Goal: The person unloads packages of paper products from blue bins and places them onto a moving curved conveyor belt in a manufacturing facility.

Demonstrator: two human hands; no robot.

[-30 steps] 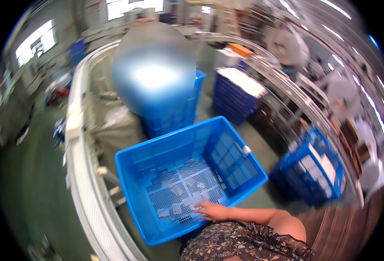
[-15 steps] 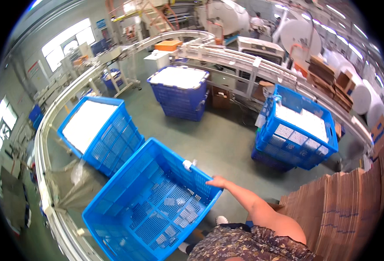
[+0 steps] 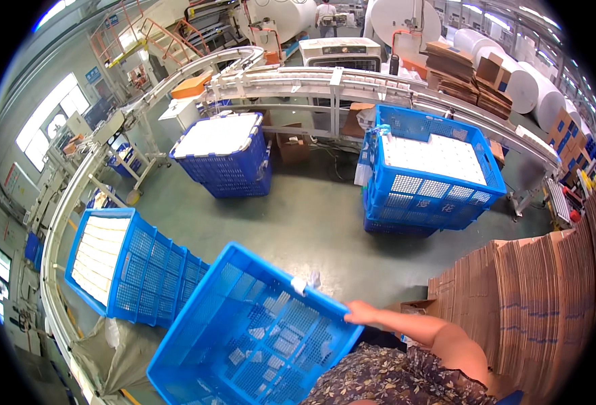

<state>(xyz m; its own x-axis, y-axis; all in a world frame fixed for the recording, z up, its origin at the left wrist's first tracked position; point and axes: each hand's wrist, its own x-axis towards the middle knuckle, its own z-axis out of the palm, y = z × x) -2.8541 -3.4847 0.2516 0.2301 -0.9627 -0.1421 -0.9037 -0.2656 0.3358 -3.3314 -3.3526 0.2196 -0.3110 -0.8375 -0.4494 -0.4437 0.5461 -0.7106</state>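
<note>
My right hand [image 3: 360,312] is closed over the right corner of the rim of a large blue plastic crate [image 3: 210,297], arm stretched out. The crate is tilted, its open top towards me. On its perforated floor lie several small pale flat pieces [image 3: 288,341]. A crumpled white scrap [image 3: 299,286] clings to the far rim, left of my hand. My left hand is out of view.
Filled crates stand around: a blue one [image 3: 152,270] at left, a dark blue stack [image 3: 227,165] at the back, a blue stack [image 3: 439,196] at right. A conveyor [image 3: 298,84] curves behind them. Flattened cardboard [image 3: 534,297] is stacked at right; grey cloth [image 3: 119,358] hangs near left.
My view has turned to the right, so the surroundings shift left. The held crate sits lower in view, with more of the left crate showing beside it. My right hand keeps its grip.
</note>
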